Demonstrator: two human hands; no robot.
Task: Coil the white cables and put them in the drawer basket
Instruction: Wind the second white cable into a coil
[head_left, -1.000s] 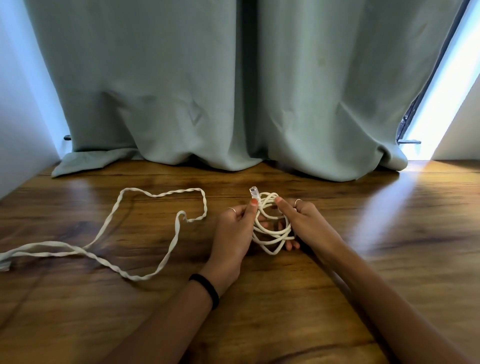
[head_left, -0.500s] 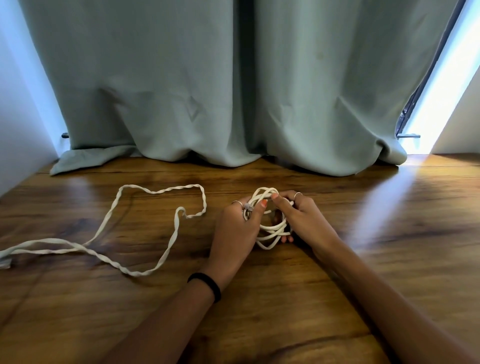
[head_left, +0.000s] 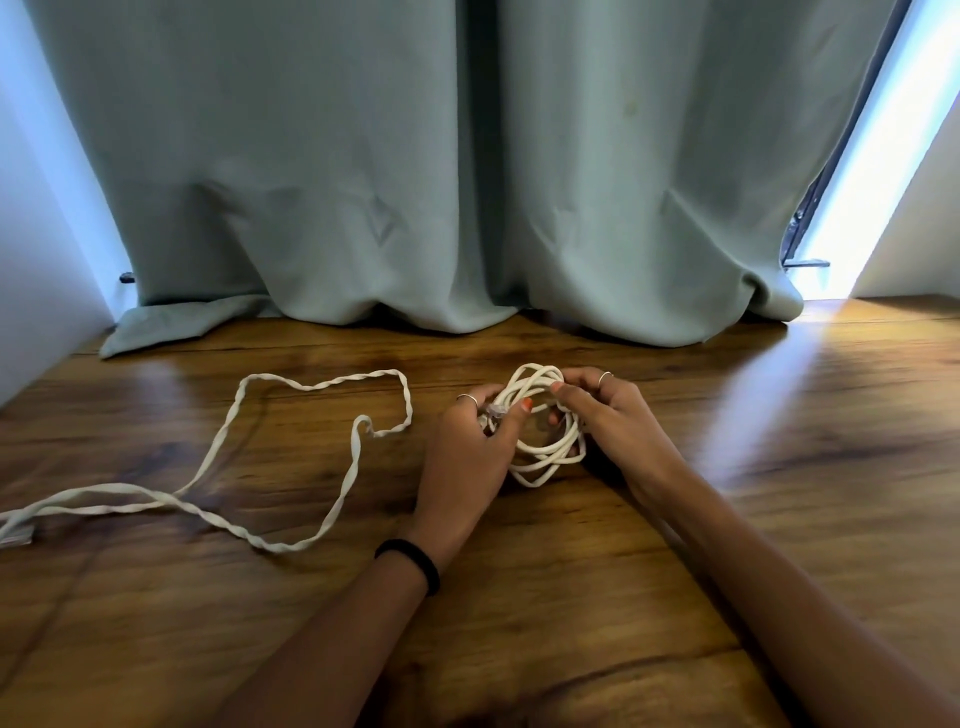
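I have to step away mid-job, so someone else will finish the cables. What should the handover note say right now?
Left hand: grips the left side of the coiled cable, with the clear plug held at the fingers.
Right hand: pinches the coil's right and top side.
The coil sits on the wooden floor, in front of the curtain.
Done: one cable is wound into loops; whether its end is tucked in is unclear.
Left: the second cable lies loose and uncoiled to the left. No drawer basket in view; both cables must go there.
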